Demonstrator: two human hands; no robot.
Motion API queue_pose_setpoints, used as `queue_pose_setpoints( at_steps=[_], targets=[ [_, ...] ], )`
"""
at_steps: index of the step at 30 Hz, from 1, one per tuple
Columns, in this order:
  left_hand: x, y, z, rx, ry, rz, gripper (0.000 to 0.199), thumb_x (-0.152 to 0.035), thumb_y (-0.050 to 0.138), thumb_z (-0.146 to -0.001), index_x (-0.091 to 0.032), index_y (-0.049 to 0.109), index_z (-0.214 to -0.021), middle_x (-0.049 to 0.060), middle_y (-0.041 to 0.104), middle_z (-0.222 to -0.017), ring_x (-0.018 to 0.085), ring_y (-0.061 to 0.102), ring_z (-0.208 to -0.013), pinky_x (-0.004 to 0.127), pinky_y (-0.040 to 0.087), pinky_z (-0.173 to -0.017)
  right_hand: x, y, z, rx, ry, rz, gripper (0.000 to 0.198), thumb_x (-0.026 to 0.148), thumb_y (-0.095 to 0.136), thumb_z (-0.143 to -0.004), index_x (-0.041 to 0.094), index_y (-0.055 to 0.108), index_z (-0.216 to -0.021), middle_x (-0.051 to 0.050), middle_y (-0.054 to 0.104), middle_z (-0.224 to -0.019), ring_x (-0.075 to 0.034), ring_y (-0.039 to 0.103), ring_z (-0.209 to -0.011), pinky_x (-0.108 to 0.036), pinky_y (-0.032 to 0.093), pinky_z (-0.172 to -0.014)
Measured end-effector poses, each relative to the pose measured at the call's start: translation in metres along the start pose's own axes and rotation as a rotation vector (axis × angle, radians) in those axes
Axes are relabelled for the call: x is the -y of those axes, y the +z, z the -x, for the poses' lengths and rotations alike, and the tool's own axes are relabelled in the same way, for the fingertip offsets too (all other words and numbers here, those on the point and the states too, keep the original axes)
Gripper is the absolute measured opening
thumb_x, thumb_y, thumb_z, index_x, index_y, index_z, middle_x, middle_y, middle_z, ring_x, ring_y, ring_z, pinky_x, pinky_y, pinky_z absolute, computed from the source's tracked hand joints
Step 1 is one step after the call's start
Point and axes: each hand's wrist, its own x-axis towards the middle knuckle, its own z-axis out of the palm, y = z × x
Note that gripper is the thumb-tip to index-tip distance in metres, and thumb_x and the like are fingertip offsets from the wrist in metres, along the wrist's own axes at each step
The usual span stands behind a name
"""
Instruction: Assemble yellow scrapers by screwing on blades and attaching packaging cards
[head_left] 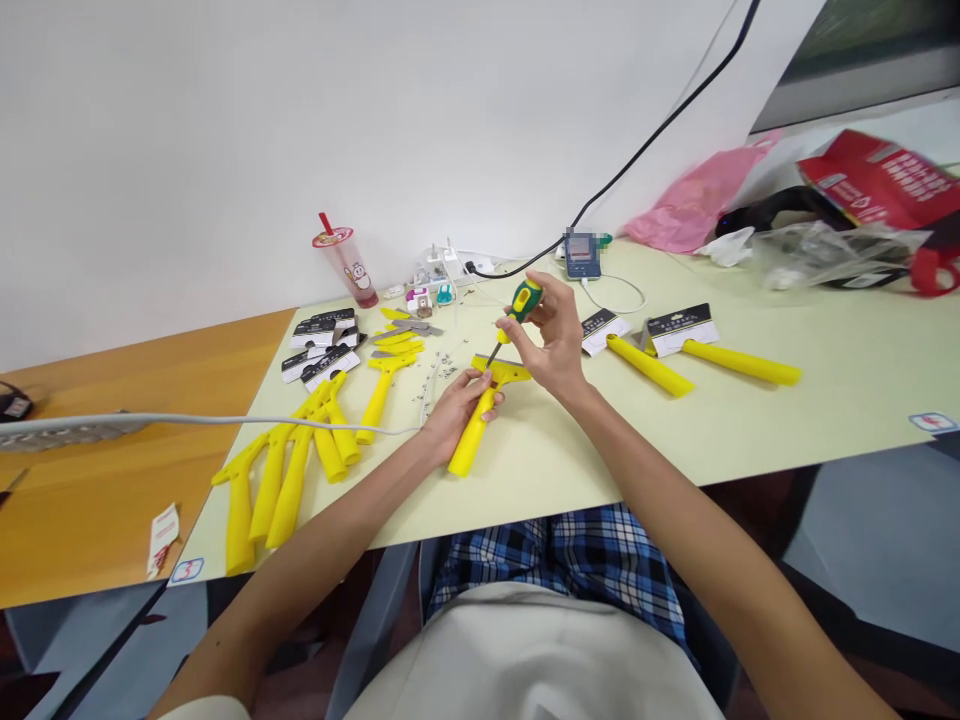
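Observation:
My left hand (459, 412) is wrapped round the neck of a yellow scraper (470, 442), whose wide head points away from me. In my right hand (556, 335) is a green and yellow screwdriver (526, 298), its shaft slanting down to the scraper's head; whether the tip sits in a screw is too small to tell. Tiny screws (448, 372) lie scattered behind my left hand. To the left, several yellow scraper handles (281, 470) lie side by side, and one scraper (380, 393) with a head rests closer. Loose blades and yellow strips (397, 335) lie beyond it.
Black-and-white packaging cards (322, 348) are piled at the left. Two carded scrapers (739, 362) lie on the right. A drink cup (349, 268), a power strip (450, 265) and a propped phone (582, 255) line the wall. Bags (705, 200) fill the back right corner. A grey cable (225, 420) crosses the left.

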Motion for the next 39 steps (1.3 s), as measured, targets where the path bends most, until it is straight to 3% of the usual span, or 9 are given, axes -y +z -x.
queue_pose_setpoints(
  at_steps=[3, 9, 15, 21, 29, 35, 39],
  targets=[
    [0.0, 0.0, 0.0, 0.011, 0.01, -0.003, 0.047, -0.024, 0.098, -0.076, -0.02, 0.055, -0.094, 0.003, 0.066, -0.099, 0.011, 0.067, -0.075, 0.016, 0.04, -0.047, -0.002, -0.004, 0.0, -0.043, 0.016, 0.039, 0.062, 0.059, 0.076, -0.098, 0.035, 0.056, -0.151, -0.009, 0.066, -0.13, -0.022, 0.073, -0.093, -0.039, 0.067, -0.083],
    [-0.001, 0.0, 0.0, -0.006, 0.001, 0.012, 0.046, -0.025, 0.099, -0.075, -0.019, 0.057, -0.094, 0.004, 0.067, -0.1, 0.011, 0.066, -0.075, 0.016, 0.04, -0.047, 0.008, -0.003, 0.003, 0.117, 0.081, -0.119, 0.06, 0.054, 0.059, -0.11, 0.04, 0.04, -0.165, -0.009, 0.068, -0.133, -0.025, 0.076, -0.108, -0.043, 0.068, -0.091],
    [-0.001, -0.001, 0.0, 0.018, -0.009, -0.002, 0.042, -0.024, 0.095, -0.08, -0.019, 0.056, -0.095, 0.003, 0.064, -0.102, 0.011, 0.067, -0.076, 0.017, 0.041, -0.049, 0.001, -0.002, 0.002, 0.004, 0.022, 0.013, 0.064, 0.055, 0.076, -0.099, 0.038, 0.055, -0.157, -0.01, 0.062, -0.147, -0.029, 0.074, -0.112, -0.046, 0.069, -0.093],
    [0.0, -0.003, -0.001, 0.02, -0.015, 0.011, 0.043, -0.024, 0.096, -0.08, -0.02, 0.056, -0.096, 0.002, 0.064, -0.101, 0.011, 0.067, -0.076, 0.017, 0.041, -0.049, 0.005, -0.002, 0.003, 0.126, 0.031, -0.061, 0.064, 0.057, 0.057, -0.109, 0.04, 0.038, -0.168, -0.01, 0.062, -0.148, -0.029, 0.073, -0.122, -0.049, 0.068, -0.098],
    [-0.001, -0.001, -0.001, 0.006, -0.006, -0.013, 0.046, -0.025, 0.098, -0.077, -0.02, 0.055, -0.096, 0.002, 0.065, -0.1, 0.011, 0.066, -0.076, 0.017, 0.039, -0.049, -0.006, -0.005, 0.002, 0.018, 0.048, 0.002, 0.071, 0.062, 0.073, -0.099, 0.036, 0.051, -0.16, -0.012, 0.059, -0.151, -0.031, 0.073, -0.119, -0.05, 0.067, -0.1],
    [-0.002, 0.0, -0.002, 0.001, -0.003, -0.014, 0.049, -0.026, 0.1, -0.074, -0.02, 0.056, -0.095, 0.002, 0.065, -0.097, 0.01, 0.066, -0.074, 0.016, 0.039, -0.048, 0.0, -0.005, 0.003, 0.081, 0.041, -0.093, 0.058, 0.051, 0.059, -0.11, 0.04, 0.043, -0.164, -0.01, 0.066, -0.14, -0.026, 0.076, -0.111, -0.046, 0.07, -0.091],
    [-0.002, -0.001, -0.002, -0.013, 0.0, -0.007, 0.049, -0.029, 0.099, -0.076, -0.02, 0.055, -0.094, 0.003, 0.066, -0.098, 0.01, 0.066, -0.075, 0.016, 0.04, -0.047, -0.003, -0.003, 0.005, -0.013, 0.003, -0.037, 0.057, 0.045, 0.073, -0.103, 0.037, 0.053, -0.156, -0.009, 0.064, -0.141, -0.024, 0.076, -0.103, -0.042, 0.07, -0.087]
  ],
)
